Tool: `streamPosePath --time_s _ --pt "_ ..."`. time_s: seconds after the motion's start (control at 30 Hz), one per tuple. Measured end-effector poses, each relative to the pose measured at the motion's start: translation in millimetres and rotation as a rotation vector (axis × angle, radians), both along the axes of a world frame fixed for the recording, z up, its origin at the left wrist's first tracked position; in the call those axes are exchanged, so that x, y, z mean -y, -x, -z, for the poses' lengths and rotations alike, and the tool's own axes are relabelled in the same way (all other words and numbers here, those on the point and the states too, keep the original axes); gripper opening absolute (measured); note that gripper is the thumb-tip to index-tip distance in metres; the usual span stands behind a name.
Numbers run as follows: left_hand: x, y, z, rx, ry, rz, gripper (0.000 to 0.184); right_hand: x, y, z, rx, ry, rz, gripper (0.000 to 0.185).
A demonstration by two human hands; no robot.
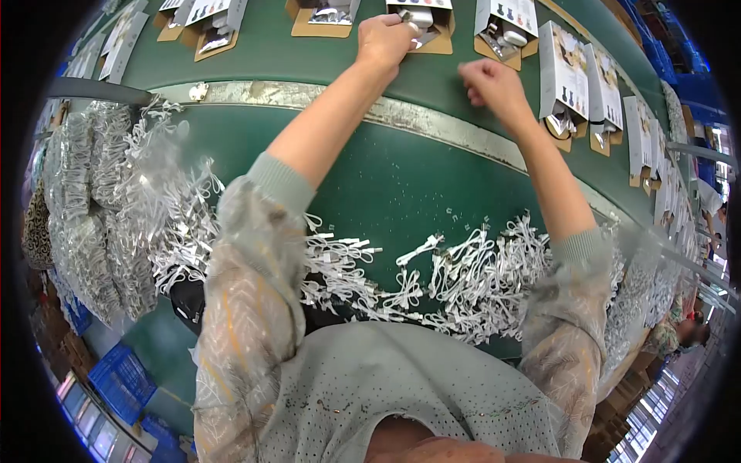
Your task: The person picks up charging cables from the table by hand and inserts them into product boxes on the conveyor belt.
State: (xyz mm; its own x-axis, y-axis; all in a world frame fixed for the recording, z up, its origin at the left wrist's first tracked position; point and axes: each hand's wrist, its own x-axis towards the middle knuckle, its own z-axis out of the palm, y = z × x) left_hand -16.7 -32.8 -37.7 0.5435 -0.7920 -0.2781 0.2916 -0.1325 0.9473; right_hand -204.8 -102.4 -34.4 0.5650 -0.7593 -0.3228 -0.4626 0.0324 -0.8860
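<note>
My left hand point(386, 45) reaches to the mouth of an open white box point(440, 40) with a brown cardboard inside, at the top middle. Its fingers are bent at the opening, close to a white rounded item point(421, 17); what they pinch, if anything, is hidden. To the right, my right hand point(495, 86) hovers over the green surface with its fingers curled in, and nothing shows in them. Another open box point(505, 31) with white and silvery contents lies just beyond it. Bundled white cables point(486, 274) are heaped between my forearms and body.
A worn metal strip point(432, 119) runs across between the green table point(370, 174) and the green surface bearing the boxes. More boxes point(563, 73) line both sides. Bagged cables point(93, 208) are piled at the left. A blue crate point(122, 382) is at lower left.
</note>
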Motion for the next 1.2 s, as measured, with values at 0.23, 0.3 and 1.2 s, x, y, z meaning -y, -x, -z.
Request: streamPosePath --time_s 0.23,0.3,1.2 --pt "-157.8 1.4 -65.3 0.673 -0.274 0.822 0.023 -151.2 79.9 -48.3 -0.065 0.457 -0.764 0.018" --pt "-203.0 7.9 -77.0 0.848 -0.233 1.008 0.024 -179.5 92.3 -47.8 -0.125 0.519 -0.782 0.020" --pt "-189.8 -27.2 -56.1 -0.250 -0.072 0.002 0.017 20.9 -62.6 44.5 0.406 -0.556 0.540 0.035"
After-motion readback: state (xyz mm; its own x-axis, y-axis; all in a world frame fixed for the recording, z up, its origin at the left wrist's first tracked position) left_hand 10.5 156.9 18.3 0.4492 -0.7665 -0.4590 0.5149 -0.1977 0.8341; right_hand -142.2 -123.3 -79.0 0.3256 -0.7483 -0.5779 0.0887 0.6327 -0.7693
